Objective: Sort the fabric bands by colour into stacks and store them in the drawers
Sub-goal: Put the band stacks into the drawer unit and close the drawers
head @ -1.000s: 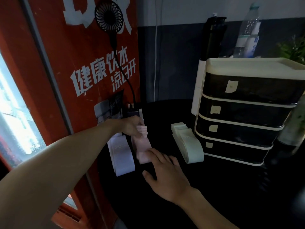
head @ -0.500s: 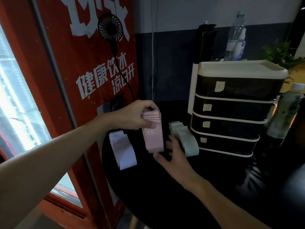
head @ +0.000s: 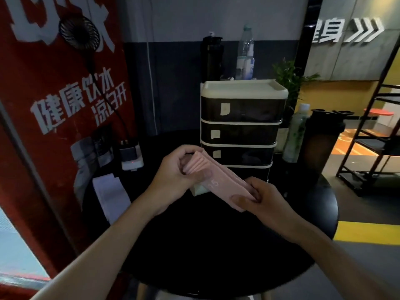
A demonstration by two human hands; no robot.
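Note:
A stack of pink fabric bands [head: 220, 182], marked 15, is held in the air above the black round table [head: 216, 245]. My left hand [head: 177, 176] grips its far end and my right hand [head: 262, 198] pinches its near end. A stack of white bands [head: 110, 193] lies on the table at the left. A pale green stack [head: 198, 190] lies under the pink one, mostly hidden by it and by my hands. The drawer unit [head: 240, 126], cream-framed with dark drawers carrying small labels, stands just behind my hands with every visible drawer closed.
A red vending machine [head: 54, 105] with a small black fan [head: 79, 32] and cable stands at the left. A white power adapter [head: 131, 158] sits by it. Bottles [head: 295, 135] and a dark tumbler [head: 322, 146] stand right of the drawers. A black shelf rack [head: 372, 137] is at far right.
The pink stack was lifted off the table by my left hand and carried right, in front of the drawers. My right hand came up and took its near end. The view swung right.

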